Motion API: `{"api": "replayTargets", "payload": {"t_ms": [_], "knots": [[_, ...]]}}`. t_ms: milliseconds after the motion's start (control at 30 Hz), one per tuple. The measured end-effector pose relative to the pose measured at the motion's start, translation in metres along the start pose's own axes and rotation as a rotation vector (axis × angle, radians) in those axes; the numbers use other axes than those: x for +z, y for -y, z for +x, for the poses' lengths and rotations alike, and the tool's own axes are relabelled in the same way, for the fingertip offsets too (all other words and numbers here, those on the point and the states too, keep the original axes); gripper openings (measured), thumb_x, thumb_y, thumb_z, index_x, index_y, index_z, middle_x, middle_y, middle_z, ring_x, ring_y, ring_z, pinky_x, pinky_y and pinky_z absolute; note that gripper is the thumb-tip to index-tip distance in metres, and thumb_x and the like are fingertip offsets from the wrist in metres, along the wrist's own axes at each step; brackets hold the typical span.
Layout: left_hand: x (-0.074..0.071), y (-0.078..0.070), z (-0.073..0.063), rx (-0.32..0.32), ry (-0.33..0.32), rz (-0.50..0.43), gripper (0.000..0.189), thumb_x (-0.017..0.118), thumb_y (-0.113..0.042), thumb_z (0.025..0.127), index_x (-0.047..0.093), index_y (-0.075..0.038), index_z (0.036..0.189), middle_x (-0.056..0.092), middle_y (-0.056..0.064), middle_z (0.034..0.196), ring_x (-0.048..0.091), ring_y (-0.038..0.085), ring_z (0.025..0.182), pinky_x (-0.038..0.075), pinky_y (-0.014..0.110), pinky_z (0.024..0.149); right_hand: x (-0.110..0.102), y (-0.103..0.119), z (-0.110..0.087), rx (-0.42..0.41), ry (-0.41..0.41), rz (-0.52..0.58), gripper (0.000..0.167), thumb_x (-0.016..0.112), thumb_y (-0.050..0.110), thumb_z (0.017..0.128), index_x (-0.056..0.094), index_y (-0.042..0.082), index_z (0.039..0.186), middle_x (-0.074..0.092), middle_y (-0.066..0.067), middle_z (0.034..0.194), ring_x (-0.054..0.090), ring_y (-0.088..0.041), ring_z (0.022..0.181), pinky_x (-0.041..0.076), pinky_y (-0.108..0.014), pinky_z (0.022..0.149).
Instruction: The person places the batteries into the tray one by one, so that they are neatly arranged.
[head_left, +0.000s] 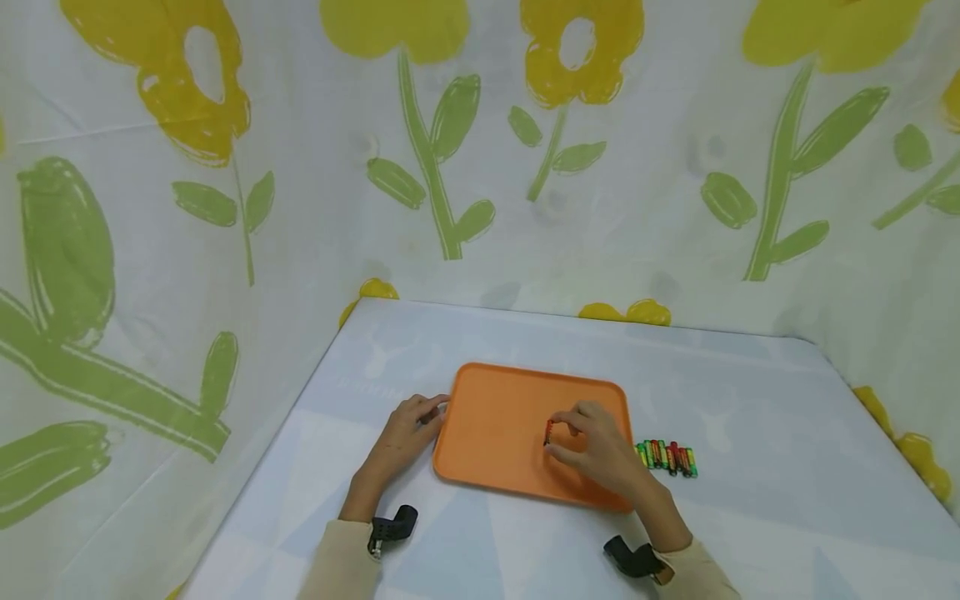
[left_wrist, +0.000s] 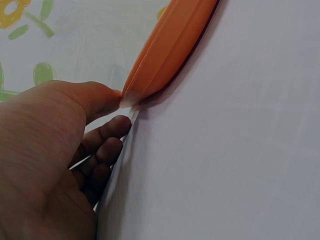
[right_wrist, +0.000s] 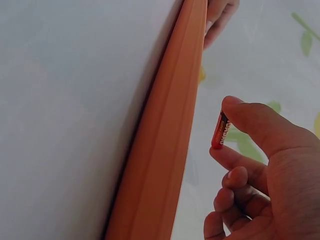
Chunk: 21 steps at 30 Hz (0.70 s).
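Note:
Over the orange tray [head_left: 495, 433], my right hand [head_left: 600, 446] pinches a small red-and-black battery [right_wrist: 221, 130] between thumb and index fingertip. In the right wrist view the battery stands nearly end to end between the two tips, while the other fingers curl loosely below. My left hand [head_left: 403, 437] rests beside the tray's left edge. Its thumb [left_wrist: 100, 97] touches the tray's rim in the left wrist view, and its other fingers are loosely bent close to the tabletop.
A row of several green and red batteries [head_left: 666, 457] lies just right of the tray on the pale patterned tabletop [head_left: 750, 533]. Flower-printed cloth [head_left: 660, 208] stands behind and beside the table. Both wrists carry black cameras.

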<state>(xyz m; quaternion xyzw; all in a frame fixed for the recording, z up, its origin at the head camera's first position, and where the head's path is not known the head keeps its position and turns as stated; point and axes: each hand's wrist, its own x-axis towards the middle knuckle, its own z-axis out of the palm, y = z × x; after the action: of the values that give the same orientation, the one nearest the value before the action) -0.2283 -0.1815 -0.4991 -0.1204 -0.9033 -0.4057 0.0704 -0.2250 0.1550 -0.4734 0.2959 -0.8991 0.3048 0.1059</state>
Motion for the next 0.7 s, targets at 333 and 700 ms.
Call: {"api": "replayTargets", "payload": {"t_ms": [333,700], "knots": [[0.002,0.004,0.001,-0.009,-0.001,-0.022,0.037,0.064,-0.017,0.100,0.064,-0.013,0.137,0.056,-0.005,0.094,0.051,0.014,0.088,0.042,0.039,0.083,0.012,0.006,0.012,-0.020,-0.007,0.018,0.029,0.086,0.026,0.081,0.071,0.013,0.103,0.043,0.000,0.082,0.037,-0.013,0.082,0.031,-0.034,0.069],[0.001,0.001,0.000,-0.011,-0.002,-0.007,0.037,0.063,-0.018,0.100,0.063,-0.013,0.137,0.055,-0.006,0.094,0.049,0.014,0.088,0.043,0.039,0.082,0.027,0.014,0.028,-0.027,0.014,0.059,0.029,0.086,0.027,0.081,0.071,0.013,0.102,0.041,0.001,0.080,0.039,-0.017,0.080,0.029,-0.039,0.073]]}}
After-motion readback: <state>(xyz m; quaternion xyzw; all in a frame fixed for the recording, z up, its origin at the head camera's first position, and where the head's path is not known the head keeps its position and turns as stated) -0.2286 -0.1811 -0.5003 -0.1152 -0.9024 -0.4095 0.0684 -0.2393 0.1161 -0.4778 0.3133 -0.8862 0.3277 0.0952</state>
